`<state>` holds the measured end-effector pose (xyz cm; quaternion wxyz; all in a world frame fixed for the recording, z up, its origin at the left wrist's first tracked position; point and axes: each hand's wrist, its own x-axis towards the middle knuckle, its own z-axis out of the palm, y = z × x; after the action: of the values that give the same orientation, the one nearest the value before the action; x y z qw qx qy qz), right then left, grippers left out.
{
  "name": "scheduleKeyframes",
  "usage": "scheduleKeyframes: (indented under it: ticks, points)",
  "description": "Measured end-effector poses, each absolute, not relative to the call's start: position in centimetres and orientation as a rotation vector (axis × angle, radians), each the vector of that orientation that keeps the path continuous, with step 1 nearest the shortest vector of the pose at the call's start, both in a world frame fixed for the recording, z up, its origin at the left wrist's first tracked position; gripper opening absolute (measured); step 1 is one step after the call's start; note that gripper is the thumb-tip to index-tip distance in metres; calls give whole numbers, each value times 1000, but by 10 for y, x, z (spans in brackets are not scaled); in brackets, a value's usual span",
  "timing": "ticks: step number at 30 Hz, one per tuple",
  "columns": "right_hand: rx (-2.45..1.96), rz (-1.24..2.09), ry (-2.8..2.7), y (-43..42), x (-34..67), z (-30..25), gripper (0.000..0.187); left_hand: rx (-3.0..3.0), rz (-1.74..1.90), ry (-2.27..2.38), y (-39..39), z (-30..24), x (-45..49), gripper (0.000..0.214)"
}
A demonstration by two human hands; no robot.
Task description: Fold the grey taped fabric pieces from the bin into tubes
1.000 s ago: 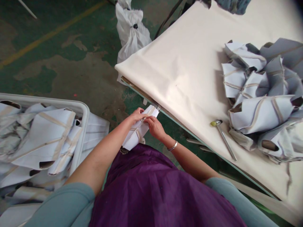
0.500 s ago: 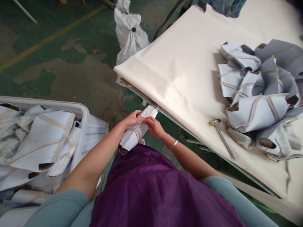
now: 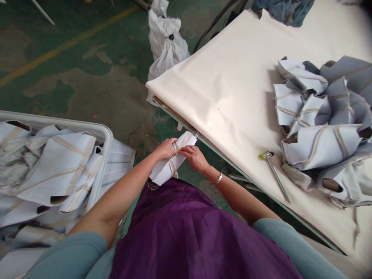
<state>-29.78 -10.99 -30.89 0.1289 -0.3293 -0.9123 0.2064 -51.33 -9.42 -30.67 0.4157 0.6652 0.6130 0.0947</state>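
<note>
Over the apron [image 3: 186, 240], both hands [image 3: 166, 149] [image 3: 194, 159] hold folded fabric [image 3: 165, 170].

Two hands: left hand [image 3: 166, 149], right hand [image 3: 194, 159]; one taped white panel [image 3: 164, 172]; one hammer [image 3: 275, 176]; one white sack [image 3: 167, 42]; one bin [image 3: 108, 145].

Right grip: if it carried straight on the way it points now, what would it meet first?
The right grip meets the white folded piece with tan strips first; its fingertips seem already on it. Just beyond lies the left grip, though depth is hard to judge from here.
</note>
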Motion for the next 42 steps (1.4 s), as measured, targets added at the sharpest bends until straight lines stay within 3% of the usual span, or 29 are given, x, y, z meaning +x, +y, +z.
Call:
scheduleKeyframes:
  ticks: [5,15,23,29,42]
  points:
    - [-987,587,-2620,-115,-301,-310,39,1646,190,1472,-101,-305,-520,84]
    - [-1086,436,-2686,-82,-289,-306,50,1510,291,1443,-100,-307,-522,85]
    - [-1121,740,-2405,-142,-335,-300,37,1395,375,1308,-100,-319,-525,85]
    - [-1056,924,-2290,-139,-336,-310,36,1419,332,1335,-99,-314,-524,87]
    - [-852,917,-2516,-165,-341,-304,32,1342,385,1331,-107,-308,-529,83]
